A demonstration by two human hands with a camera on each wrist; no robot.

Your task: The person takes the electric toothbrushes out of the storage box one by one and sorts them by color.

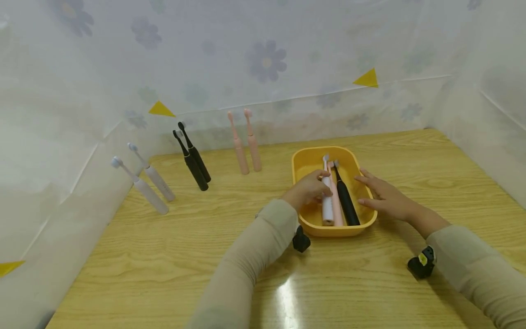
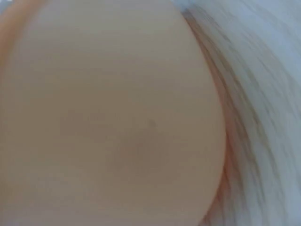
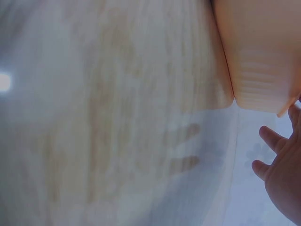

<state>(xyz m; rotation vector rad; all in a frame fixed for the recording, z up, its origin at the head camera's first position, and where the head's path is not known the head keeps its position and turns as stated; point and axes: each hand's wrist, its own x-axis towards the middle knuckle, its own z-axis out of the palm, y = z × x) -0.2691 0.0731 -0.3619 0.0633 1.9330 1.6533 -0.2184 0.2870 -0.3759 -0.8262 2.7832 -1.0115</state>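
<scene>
A yellow plastic bin point(image 1: 334, 232) holds a white electric toothbrush point(image 1: 328, 214), a pink one point(image 1: 336, 208) and a black one point(image 1: 347, 203), side by side with heads toward the far end. Reaching over the bin's left rim, my left hand point(image 1: 308, 188) pinches the white toothbrush around its upper handle. My right hand point(image 1: 388, 197) is at the right rim, its fingers extended and spread over the edge. In the right wrist view the bin's outer side point(image 3: 263, 61) shows beside that hand point(image 3: 289, 176). Blurred skin fills most of the left wrist view.
Left of the bin, electric toothbrushes stand upright in pairs on the wooden table point(image 1: 197, 269): pink point(image 1: 241, 157), black point(image 1: 196, 172) and, farthest left, white point(image 1: 151, 197). A flower-print sheet point(image 1: 263, 91) with yellow triangles hangs behind the table.
</scene>
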